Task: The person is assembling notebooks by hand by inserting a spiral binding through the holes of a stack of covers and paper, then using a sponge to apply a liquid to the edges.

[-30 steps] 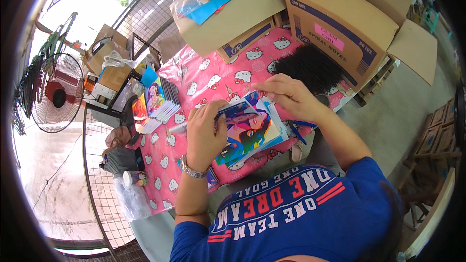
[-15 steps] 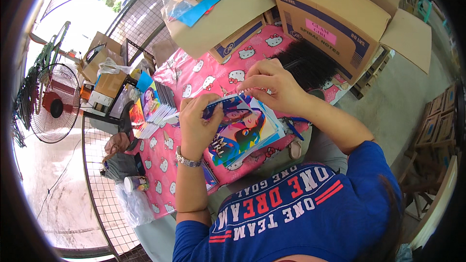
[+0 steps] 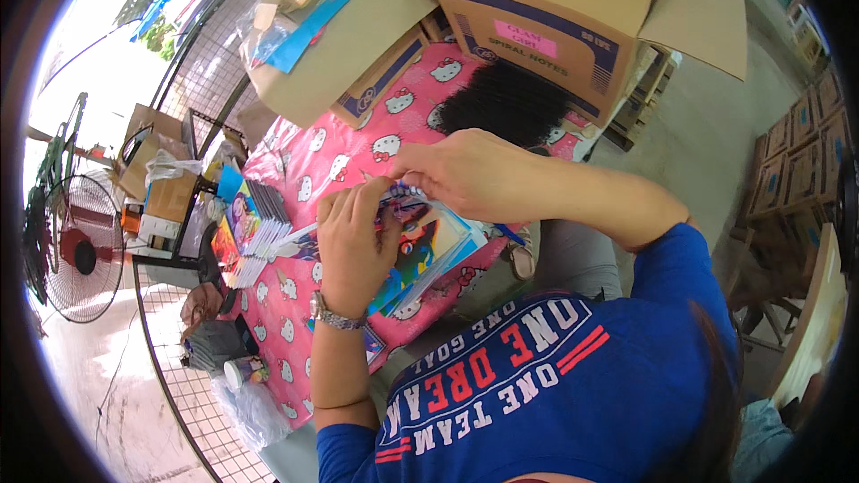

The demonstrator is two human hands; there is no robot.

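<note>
Colourful booklet (image 3: 413, 255) held at its far edge

From where I stand, the person in the blue shirt (image 3: 537, 385) has both hands close together over the near part of the table. The left hand (image 3: 356, 228) grips the booklet by its far left corner, thumb bent over the picture cover and the other fingers curled at the edge. A metal-band wristwatch (image 3: 335, 313) sits on that wrist. The right hand (image 3: 470, 174) comes across from the other side, its fingers bent inward and the tips drawn together at the same far edge, right beside the left fingertips — I can't tell whether they pinch the edge itself or something small, since the knuckles hide it.

The booklet is tilted, with white and blue sheets (image 3: 461, 246) showing along its right side. Beneath it spreads a pink tablecloth (image 3: 284, 291) printed with white cat faces, and a smaller printed piece (image 3: 373, 344) lies near the left wrist.

Beyond the right hand is a heap of thin black strands (image 3: 506, 103), just in front of a large open carton (image 3: 537, 27). To the left stands a row of booklets (image 3: 255, 224), fanned a little. Farther over are a cup (image 3: 237, 374), a clear plastic bag (image 3: 250, 411) and a round fan (image 3: 82, 255) — and a blue sheet (image 3: 309, 33) rests on brown cardboard (image 3: 349, 67) at the far side.
</note>
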